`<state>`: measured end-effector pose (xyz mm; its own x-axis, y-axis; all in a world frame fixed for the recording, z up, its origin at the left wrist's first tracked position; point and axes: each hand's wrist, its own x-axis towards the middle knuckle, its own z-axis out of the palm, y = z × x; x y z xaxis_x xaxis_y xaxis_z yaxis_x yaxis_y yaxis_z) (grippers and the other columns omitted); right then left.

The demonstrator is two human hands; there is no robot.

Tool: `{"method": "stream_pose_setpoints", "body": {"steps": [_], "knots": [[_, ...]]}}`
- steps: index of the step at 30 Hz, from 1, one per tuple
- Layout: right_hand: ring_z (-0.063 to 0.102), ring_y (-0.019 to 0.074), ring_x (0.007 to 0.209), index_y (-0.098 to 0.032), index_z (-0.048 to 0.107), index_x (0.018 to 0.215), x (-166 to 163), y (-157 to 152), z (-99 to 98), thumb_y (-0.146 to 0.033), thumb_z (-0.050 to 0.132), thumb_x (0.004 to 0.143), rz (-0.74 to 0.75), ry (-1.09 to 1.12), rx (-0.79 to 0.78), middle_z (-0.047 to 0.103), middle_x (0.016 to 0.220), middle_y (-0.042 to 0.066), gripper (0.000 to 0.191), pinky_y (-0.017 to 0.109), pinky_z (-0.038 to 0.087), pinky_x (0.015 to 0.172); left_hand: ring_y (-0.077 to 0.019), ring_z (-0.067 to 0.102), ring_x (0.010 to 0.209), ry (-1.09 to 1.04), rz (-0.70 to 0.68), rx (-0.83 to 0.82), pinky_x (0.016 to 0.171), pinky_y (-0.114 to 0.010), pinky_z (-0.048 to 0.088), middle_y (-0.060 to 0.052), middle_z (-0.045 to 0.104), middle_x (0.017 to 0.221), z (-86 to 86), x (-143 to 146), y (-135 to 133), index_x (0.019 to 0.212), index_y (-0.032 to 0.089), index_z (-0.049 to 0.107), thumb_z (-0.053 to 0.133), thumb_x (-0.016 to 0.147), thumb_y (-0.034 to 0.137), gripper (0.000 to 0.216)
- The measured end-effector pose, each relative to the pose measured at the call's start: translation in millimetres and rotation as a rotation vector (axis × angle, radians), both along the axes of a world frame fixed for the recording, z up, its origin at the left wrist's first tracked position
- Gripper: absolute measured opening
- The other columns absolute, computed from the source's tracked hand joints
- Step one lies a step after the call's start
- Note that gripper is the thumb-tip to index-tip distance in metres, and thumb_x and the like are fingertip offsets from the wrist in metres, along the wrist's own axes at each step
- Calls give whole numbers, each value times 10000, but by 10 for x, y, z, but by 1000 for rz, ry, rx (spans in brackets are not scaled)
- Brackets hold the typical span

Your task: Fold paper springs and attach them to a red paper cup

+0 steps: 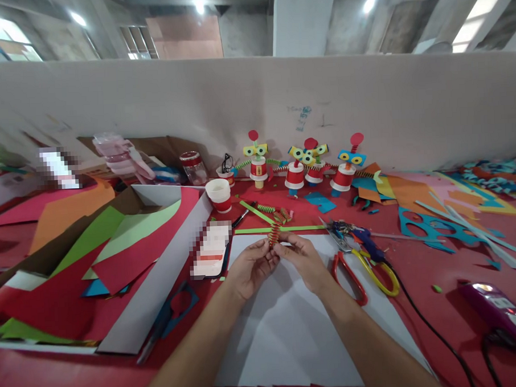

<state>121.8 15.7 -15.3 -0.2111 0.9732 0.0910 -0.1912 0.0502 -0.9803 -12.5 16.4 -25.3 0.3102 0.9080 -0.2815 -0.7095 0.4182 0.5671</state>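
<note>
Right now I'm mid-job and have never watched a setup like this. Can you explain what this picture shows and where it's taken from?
There is no machine here: you see a person's bare left hand and right hand. The single picture comes from a camera worn on that person's head, looking forward and down, so the forearms enter from the bottom.

The fingertips of both hands hold a small folded-paper spring over white paper on a red table. To the right are a red scissors handle and a yellow one; to the left, a phone and a box of coloured paper. Paper-cup figures with paper eyes stand at the back.
</note>
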Motion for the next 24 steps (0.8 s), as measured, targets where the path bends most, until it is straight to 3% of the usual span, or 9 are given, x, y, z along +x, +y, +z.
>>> {"method": "stream_pose_setpoints", "body": {"steps": [6, 9, 14, 16, 21, 24], "knots": [[650, 202, 894, -205, 699, 884, 13, 22, -46, -373, 695, 722, -98, -125, 83, 705, 989, 56, 233, 345, 525, 825, -94, 616, 649, 44, 15, -6, 689, -203, 529, -49, 666, 731, 37, -2, -9, 762, 120, 670, 678, 751, 133, 19], [636, 208, 924, -190, 681, 846, 14, 41, -109, -344, 669, 732, -190, -245, 139, 688, 989, 67, 192, 338, 528, 803, -84, 597, 599, 125, 36, -61, 611, -182, 519, -45, 657, 707, 65, -3, -11, 736, 127, 664, 647, 796, 164, 72], [629, 201, 901, -189, 659, 852, 9, 63, -171, -318, 613, 757, -220, -353, 168, 675, 947, 67, 167, 318, 526, 750, -71, 558, 533, 189, 52, -66, 557, -176, 489, -20, 632, 642, 81, 4, -9, 694, 141, 648, 674, 760, 145, 72], [627, 197, 889, -191, 656, 847, 11, 65, -171, -303, 604, 756, -225, -372, 189, 667, 952, 66, 153, 313, 521, 738, -72, 562, 552, 194, 80, -39, 578, -185, 483, -10, 636, 658, 70, 8, -11, 721, 149, 659, 722, 712, 159, 65], [600, 201, 903, -212, 647, 833, 6, 43, -140, -251, 579, 764, -223, -497, 312, 638, 947, 60, 104, 318, 498, 731, -107, 586, 635, 396, 138, 115, 650, -233, 453, 3, 670, 703, -2, -5, -16, 925, 183, 706, 809, 615, 259, 335], [586, 201, 892, -214, 632, 834, -7, 24, -126, -179, 554, 742, -178, -562, 339, 625, 932, 55, 125, 314, 488, 719, -129, 600, 701, 509, 148, 226, 700, -256, 444, -13, 701, 789, -27, -24, -17, 916, 192, 719, 795, 634, 326, 321]]}}
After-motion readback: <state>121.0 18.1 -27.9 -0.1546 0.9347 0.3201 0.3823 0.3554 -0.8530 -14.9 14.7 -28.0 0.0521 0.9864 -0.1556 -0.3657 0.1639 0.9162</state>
